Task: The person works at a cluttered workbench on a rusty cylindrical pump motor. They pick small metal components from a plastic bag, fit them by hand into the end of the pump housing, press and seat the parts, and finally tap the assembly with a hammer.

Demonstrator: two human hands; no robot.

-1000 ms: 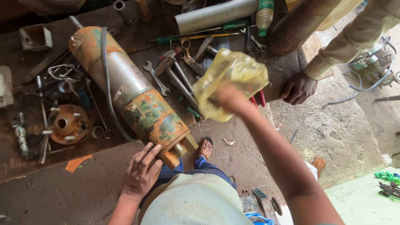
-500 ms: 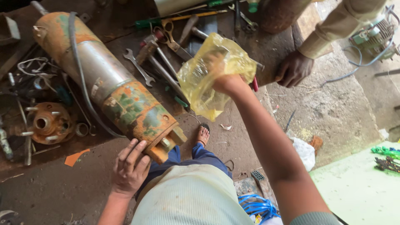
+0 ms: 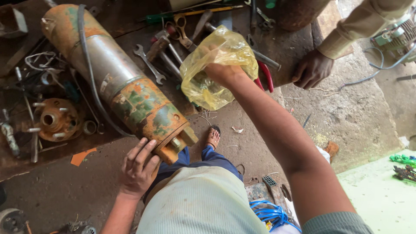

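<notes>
A long rusty orange and green pump cylinder [image 3: 117, 82] lies slanted on the floor with a black cable along it. My left hand [image 3: 138, 167] rests with spread fingers against its near end, by the rusty end fitting [image 3: 175, 145]. My right hand [image 3: 223, 71] is stretched forward and grips a crumpled yellow plastic bag [image 3: 216, 69], held up above the floor. What is inside the bag cannot be made out.
Spanners [image 3: 149, 65], scissors [image 3: 182, 28], screwdrivers and red-handled pliers [image 3: 265, 73] lie beyond the bag. A rusty flange [image 3: 56, 119] sits at left. Another person's hand [image 3: 312, 69] rests on the floor at right. Blue cable [image 3: 271, 214] is near my legs.
My right hand with the yellow bag has come nearer and slightly lower in view. My left hand stays at the cylinder's near end. The view has tilted downward.
</notes>
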